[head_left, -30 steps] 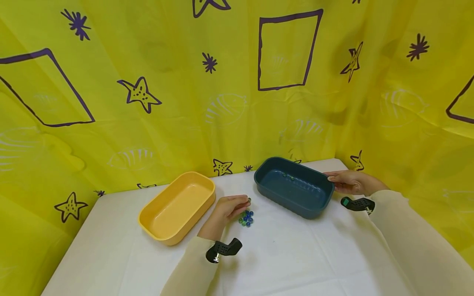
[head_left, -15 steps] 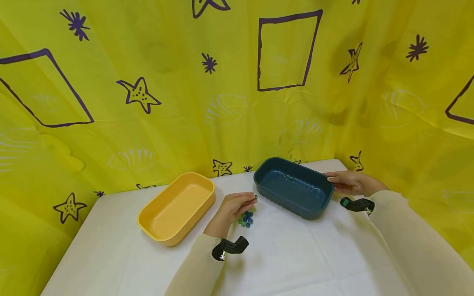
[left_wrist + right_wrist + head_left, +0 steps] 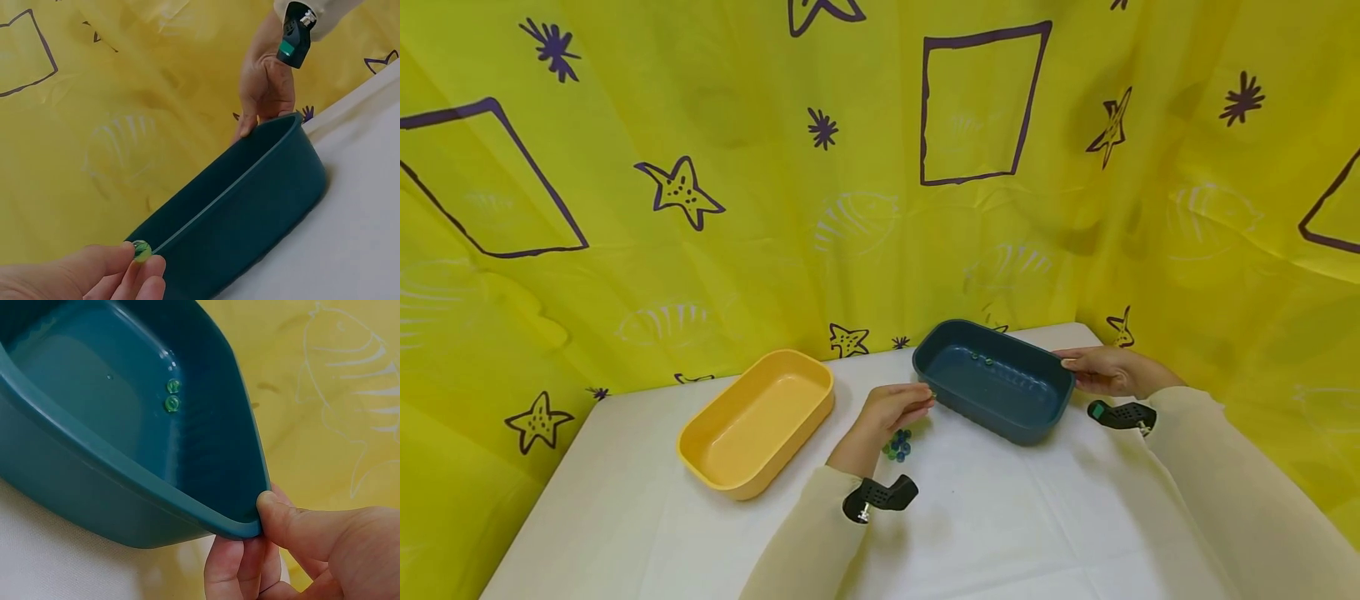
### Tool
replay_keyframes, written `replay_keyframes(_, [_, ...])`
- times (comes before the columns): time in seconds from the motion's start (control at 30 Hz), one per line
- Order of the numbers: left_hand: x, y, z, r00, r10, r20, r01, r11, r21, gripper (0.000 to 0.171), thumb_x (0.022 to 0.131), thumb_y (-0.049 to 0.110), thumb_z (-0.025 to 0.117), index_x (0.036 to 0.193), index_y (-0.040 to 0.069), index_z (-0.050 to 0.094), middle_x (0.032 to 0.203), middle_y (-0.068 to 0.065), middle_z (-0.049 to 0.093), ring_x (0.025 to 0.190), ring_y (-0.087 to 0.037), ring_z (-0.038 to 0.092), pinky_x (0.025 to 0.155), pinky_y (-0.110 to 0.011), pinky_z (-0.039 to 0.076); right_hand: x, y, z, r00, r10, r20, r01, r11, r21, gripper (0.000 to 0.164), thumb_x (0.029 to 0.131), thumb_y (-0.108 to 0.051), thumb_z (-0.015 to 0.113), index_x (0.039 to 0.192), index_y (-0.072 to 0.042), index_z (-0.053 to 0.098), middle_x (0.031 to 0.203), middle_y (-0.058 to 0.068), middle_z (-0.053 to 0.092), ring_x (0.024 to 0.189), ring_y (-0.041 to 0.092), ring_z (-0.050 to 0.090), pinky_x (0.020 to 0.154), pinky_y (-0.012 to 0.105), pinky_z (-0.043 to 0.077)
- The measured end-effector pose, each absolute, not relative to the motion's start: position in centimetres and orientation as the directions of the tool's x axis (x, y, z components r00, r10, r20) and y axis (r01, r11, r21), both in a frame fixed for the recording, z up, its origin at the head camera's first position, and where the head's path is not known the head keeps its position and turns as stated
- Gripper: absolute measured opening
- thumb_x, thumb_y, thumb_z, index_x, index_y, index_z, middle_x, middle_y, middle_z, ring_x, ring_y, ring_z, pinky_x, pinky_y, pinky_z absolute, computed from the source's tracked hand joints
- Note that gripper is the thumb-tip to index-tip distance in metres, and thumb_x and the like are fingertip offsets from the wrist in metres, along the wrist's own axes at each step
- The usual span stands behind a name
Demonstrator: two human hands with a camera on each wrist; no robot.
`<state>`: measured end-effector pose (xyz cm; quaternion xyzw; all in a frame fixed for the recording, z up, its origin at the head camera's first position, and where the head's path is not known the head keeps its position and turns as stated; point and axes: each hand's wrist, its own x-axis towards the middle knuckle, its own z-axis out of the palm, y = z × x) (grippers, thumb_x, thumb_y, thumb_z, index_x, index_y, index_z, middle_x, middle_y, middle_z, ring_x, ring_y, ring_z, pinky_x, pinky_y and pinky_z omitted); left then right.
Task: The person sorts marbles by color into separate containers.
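My left hand (image 3: 891, 410) pinches a green glass marble (image 3: 142, 250) between thumb and fingertips, right by the near left side of a dark teal basin (image 3: 1000, 408). With thumb over the rim and fingers below it, my right hand (image 3: 1105, 370) grips the basin's right end. Two green marbles (image 3: 172, 395) lie together on the basin floor, near its far wall. On the white tabletop, partly covered by my left hand and wrist in the head view, sits a small cluster of blue and green marbles (image 3: 898, 447).
A yellow-orange basin (image 3: 756, 421) stands on the table left of my left forearm. Behind and at the sides of the white-covered table (image 3: 1000, 517) hangs a yellow curtain (image 3: 760, 275) with drawn stars and fish. Each wrist wears a black camera mount (image 3: 880, 497).
My left hand has moved right and slightly up with the marble, from over the cluster to the teal basin's edge. The right hand keeps its grip on the basin.
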<state>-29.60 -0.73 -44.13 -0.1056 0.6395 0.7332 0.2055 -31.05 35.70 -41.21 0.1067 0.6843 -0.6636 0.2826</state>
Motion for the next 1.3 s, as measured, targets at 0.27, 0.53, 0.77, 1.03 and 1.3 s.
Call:
replay_keyframes(0.27, [-29.6,0.5,-43.8,-0.903,0.194,-0.385,-0.414,-0.145,0.899,0.030,0.088,0.004,0.072,0.116,-0.005,0.069,0.102,-0.014,0.074,0.083,-0.014,0.072,0.082,-0.027,0.059,-30.8,35.6,-40.8,-0.817,-0.231,-0.529,0.509,0.143,-0.849,0.064,0.103,-0.011,0.048,0.155,0.001,0.014,0.096,-0.009,0.068,0.071,0.004,0.057,0.073,0.011,0.052])
replay_keyframes(0.53, [-30.1,2.2,-43.4,-0.903,0.175,-0.392,-0.421,-0.180,0.889,0.031,0.089,0.004,0.071,0.118,-0.005,0.068,0.103,-0.014,0.074,0.082,-0.013,0.072,0.079,-0.024,0.060,-30.6,36.0,-40.8,-0.806,-0.234,-0.543,0.541,0.081,-0.837,0.049,0.102,-0.009,0.050,0.149,-0.009,0.036,0.096,-0.005,0.070,0.068,0.004,0.059,0.072,0.011,0.053])
replay_keyframes(0.77, [-30.4,2.9,-43.2,-0.921,0.130,-0.368,-0.389,-0.229,0.892,0.031,0.087,0.002,0.072,0.117,-0.006,0.068,0.101,-0.015,0.074,0.081,-0.014,0.073,0.079,-0.024,0.060,-30.4,36.1,-40.8,-0.829,-0.226,-0.512,0.501,0.110,-0.859,0.049,0.101,-0.012,0.054,0.149,-0.007,0.042,0.098,-0.010,0.070,0.075,0.003,0.060,0.076,0.013,0.054])
replay_keyframes(1.03, [-30.4,3.2,-43.3,-0.913,0.122,-0.390,-0.409,-0.232,0.883,0.034,0.086,0.002,0.073,0.118,-0.006,0.067,0.103,-0.015,0.074,0.083,-0.015,0.073,0.080,-0.025,0.059,-30.4,36.0,-41.1,-0.840,-0.245,-0.484,0.461,0.147,-0.875,0.061,0.103,-0.014,0.051,0.153,0.002,0.020,0.101,-0.014,0.070,0.075,0.002,0.059,0.076,0.012,0.053])
replay_keyframes(1.3, [-30.5,3.3,-43.3,-0.905,0.147,-0.399,-0.425,-0.259,0.867,0.036,0.088,0.000,0.071,0.122,-0.007,0.065,0.105,-0.016,0.073,0.086,-0.016,0.073,0.080,-0.024,0.059,-30.7,35.9,-41.4,-0.830,-0.252,-0.497,0.493,0.083,-0.866,0.053,0.103,-0.008,0.049,0.152,0.000,0.031,0.094,-0.008,0.070,0.072,0.004,0.061,0.073,0.012,0.054])
